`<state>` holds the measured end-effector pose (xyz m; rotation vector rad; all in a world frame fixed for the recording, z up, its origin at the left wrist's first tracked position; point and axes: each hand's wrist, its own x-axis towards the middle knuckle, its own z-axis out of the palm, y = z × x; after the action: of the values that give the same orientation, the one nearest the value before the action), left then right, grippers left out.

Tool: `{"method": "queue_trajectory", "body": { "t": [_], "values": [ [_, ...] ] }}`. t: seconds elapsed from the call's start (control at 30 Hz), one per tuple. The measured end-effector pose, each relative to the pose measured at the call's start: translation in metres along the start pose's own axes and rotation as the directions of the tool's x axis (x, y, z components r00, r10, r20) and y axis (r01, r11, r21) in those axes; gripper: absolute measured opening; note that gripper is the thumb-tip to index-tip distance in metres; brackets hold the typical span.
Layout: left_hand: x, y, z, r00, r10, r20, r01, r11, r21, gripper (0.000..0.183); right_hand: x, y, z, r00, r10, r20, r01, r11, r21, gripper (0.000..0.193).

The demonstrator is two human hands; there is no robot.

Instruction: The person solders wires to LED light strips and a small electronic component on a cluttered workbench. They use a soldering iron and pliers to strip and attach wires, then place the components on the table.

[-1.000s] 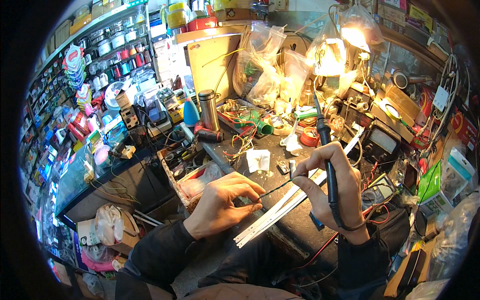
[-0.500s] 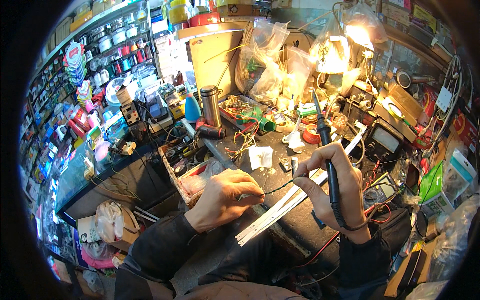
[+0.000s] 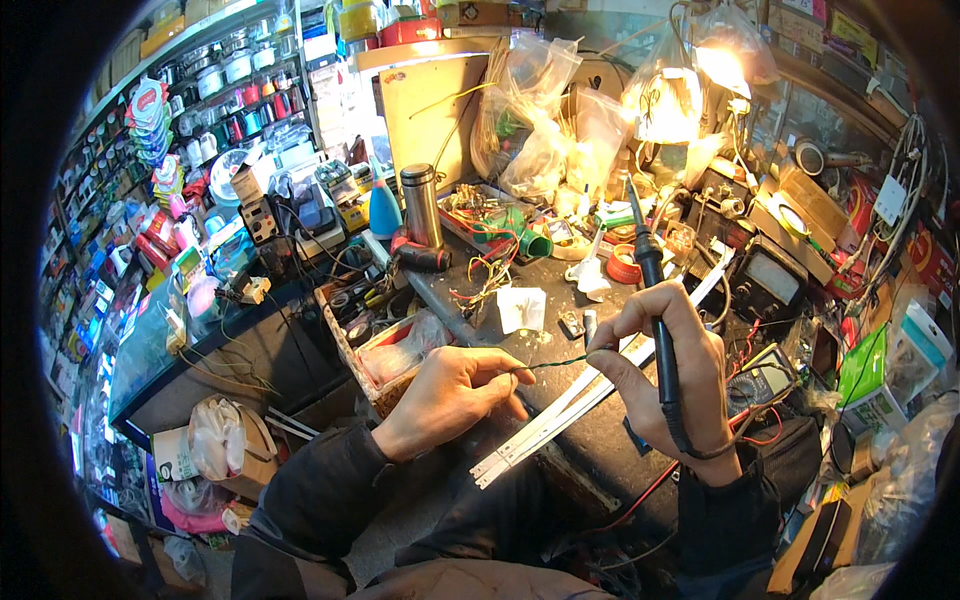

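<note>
My left hand (image 3: pixel 450 395) pinches one end of a short dark green twisted wire (image 3: pixel 556 362) between thumb and forefinger. Its other end is at the thumb and fingertips of my right hand (image 3: pixel 685 375), which also grips a soldering iron (image 3: pixel 651 265). The iron is black-handled, its tip points up and away from the wire, and its cord hangs past my wrist. Below the wire, two long white strips (image 3: pixel 562 418) lie slantwise over the bench edge and pass behind my right hand. What the wire's ends look like is hidden by my fingers.
Beyond the hands lie a white paper square (image 3: pixel 521 309), a red tape roll (image 3: pixel 624 264) and a steel flask (image 3: pixel 421 205). A wooden tray of tools (image 3: pixel 335 325) is at the left. To the right sit a multimeter (image 3: pixel 762 380) and an analog meter (image 3: pixel 771 276). A lit lamp (image 3: pixel 720 70) hangs above.
My left fingers have shifted up slightly, so the wire now runs nearly level instead of sloping down to the left. My right hand and the soldering iron have hardly moved.
</note>
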<state>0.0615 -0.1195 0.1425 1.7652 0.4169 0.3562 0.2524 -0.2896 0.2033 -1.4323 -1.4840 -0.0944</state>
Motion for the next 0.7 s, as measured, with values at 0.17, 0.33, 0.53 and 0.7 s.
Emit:
{"method": "queue_trajectory", "body": {
  "t": [0.17,0.33,0.53,0.7],
  "values": [
    [0.003,-0.01,-0.002,0.988,0.028,0.153,0.004,0.979,-0.205,0.022,0.001,0.001,-0.007,1.0,0.016,-0.02,-0.016,1.0,-0.007,0.039],
    [0.0,-0.018,0.0,0.998,0.025,0.057,-0.017,0.992,-0.125,0.017,0.001,0.003,-0.009,0.999,0.029,-0.024,-0.028,0.999,0.047,0.04],
    [-0.007,-0.011,-0.002,0.993,0.113,0.021,-0.115,0.987,0.114,0.015,0.002,0.007,-0.003,0.996,-0.028,-0.09,0.034,0.997,0.071,0.033],
    [-0.004,-0.002,-0.005,0.853,0.521,0.02,-0.455,0.725,0.518,0.014,0.002,0.008,-0.004,0.997,-0.02,-0.073,0.024,0.998,0.054,0.034]
  ]
}}
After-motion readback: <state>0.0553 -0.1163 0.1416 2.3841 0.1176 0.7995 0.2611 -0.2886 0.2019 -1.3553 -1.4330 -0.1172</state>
